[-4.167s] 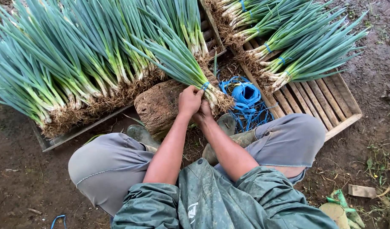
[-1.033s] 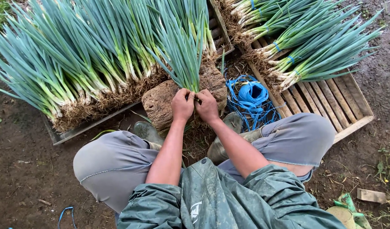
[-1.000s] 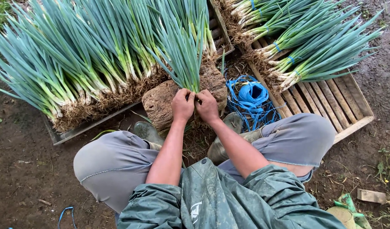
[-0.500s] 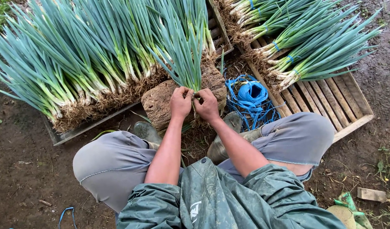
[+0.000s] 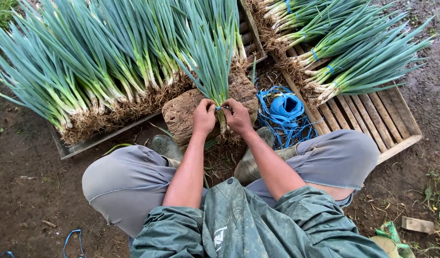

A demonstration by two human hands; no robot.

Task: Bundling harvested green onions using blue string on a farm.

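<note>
Your left hand (image 5: 203, 116) and right hand (image 5: 237, 116) meet over the wood stump (image 5: 181, 113) in front of your knees, and both close on the bunch of green onions (image 5: 211, 71) standing on it. The fingers of each hand are clenched around the white stems just above the roots, with a bit of blue string (image 5: 221, 108) showing between your thumbs. The bunch stands nearly upright on the stump, its leaves fanning away from you. Just right of the stump lies a tangled ball of blue twine (image 5: 283, 106) on the dirt. Further right of the stump, tied bunches (image 5: 354, 62) rest on a wooden pallet (image 5: 387, 129). Left of the stump and behind it, a long row of loose onions (image 5: 86, 71) lies with roots toward you.
</note>
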